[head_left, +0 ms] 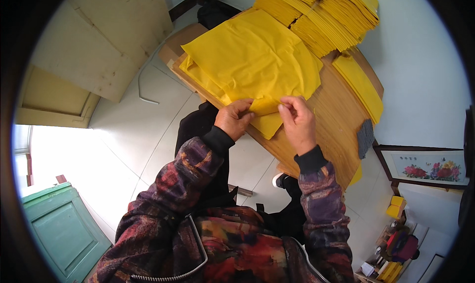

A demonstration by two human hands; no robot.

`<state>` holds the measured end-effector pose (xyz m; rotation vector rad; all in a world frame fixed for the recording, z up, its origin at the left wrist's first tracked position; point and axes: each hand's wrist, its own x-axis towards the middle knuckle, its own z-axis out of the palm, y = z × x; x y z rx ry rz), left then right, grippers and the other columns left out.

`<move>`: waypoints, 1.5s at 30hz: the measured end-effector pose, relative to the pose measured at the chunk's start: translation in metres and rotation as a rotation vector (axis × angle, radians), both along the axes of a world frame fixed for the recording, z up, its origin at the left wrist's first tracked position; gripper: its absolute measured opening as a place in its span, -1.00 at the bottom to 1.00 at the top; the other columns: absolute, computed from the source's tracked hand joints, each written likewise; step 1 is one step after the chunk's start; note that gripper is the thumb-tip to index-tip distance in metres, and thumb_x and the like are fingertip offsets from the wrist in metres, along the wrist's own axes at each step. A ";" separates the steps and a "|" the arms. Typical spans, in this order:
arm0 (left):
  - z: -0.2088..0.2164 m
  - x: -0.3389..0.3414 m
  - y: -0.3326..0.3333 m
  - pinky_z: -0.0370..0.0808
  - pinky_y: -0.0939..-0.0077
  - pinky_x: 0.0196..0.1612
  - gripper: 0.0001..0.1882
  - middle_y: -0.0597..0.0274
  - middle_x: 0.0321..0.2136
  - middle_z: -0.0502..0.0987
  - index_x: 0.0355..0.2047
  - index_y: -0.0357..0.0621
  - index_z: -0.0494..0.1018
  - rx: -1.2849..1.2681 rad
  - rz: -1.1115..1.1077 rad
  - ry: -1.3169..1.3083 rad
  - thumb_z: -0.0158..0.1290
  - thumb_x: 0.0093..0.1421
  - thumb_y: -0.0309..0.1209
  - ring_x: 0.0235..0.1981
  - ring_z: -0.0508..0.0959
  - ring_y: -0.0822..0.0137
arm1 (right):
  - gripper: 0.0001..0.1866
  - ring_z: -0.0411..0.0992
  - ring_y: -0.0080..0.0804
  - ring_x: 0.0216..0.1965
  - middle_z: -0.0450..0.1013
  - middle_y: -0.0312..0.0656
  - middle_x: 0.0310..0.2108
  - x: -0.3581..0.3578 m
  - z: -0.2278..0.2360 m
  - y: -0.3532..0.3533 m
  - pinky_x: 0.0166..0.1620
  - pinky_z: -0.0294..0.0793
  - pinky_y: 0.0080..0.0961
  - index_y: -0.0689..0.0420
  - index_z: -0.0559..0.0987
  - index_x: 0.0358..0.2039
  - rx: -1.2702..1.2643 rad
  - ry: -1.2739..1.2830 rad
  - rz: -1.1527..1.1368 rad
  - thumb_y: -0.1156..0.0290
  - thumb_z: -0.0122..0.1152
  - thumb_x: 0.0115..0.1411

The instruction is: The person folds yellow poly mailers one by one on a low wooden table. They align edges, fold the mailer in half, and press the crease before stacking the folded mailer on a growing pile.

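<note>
A wide yellow fabric sheet (252,55) lies creased over the near side of a wooden table (329,115), with another yellow layer under its left edge. At its near corner, my left hand (235,119) pinches the folded edge between thumb and fingers. My right hand (299,122) is closed at the other end of that fold, thumb and forefinger together on the fabric. Between the hands the edge is turned up, and a yellow flap hangs over the table's front edge. What lies inside the fold is hidden.
Thick stacks of folded yellow fabric (326,21) stand at the table's far end. A folded yellow strip (360,85) and a grey cloth (365,138) lie along the right side. A framed flower picture (425,165) leans at the right; a green cabinet door (64,231) stands lower left.
</note>
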<state>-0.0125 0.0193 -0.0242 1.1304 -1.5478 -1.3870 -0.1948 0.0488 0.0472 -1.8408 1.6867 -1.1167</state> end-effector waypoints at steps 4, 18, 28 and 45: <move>0.012 0.002 -0.002 0.50 0.62 -0.50 -0.68 0.25 -0.32 0.60 -0.03 -0.30 0.48 0.331 0.006 0.070 0.11 0.20 -0.49 -0.58 0.51 0.49 | -0.86 0.45 -0.23 -0.37 0.42 -0.15 -0.36 -0.003 -0.007 0.038 -0.33 0.47 -0.40 0.20 0.53 -0.30 0.088 0.151 0.046 0.55 0.24 0.09; 0.014 0.004 -0.003 0.39 0.70 -0.66 -0.68 0.36 -0.42 0.58 0.01 -0.25 0.48 0.339 -0.020 0.174 0.08 0.24 -0.46 -0.72 0.38 0.59 | -0.89 0.44 -0.14 -0.38 0.40 -0.14 -0.42 -0.008 -0.017 0.043 -0.34 0.45 -0.33 0.18 0.51 -0.44 0.084 0.280 0.178 0.59 0.27 0.01; 0.015 0.005 -0.005 0.39 0.70 -0.66 -0.67 0.36 -0.41 0.58 0.02 -0.26 0.47 0.337 -0.039 0.175 0.07 0.25 -0.47 -0.73 0.37 0.59 | -0.89 0.47 -0.18 -0.39 0.47 -0.10 -0.40 -0.025 -0.004 0.023 -0.33 0.45 -0.43 0.25 0.51 -0.35 0.347 0.128 0.329 0.57 0.23 0.08; 0.001 0.009 -0.010 0.26 0.69 -0.73 -0.73 0.33 -0.59 0.51 -0.06 -0.26 0.49 0.317 -0.021 0.145 0.04 0.27 -0.43 -0.82 0.32 0.56 | -0.85 0.40 -0.04 -0.27 0.41 -0.04 -0.36 -0.146 -0.035 0.080 -0.20 0.40 -0.23 0.17 0.50 -0.32 -0.059 0.166 -0.669 0.40 0.23 0.14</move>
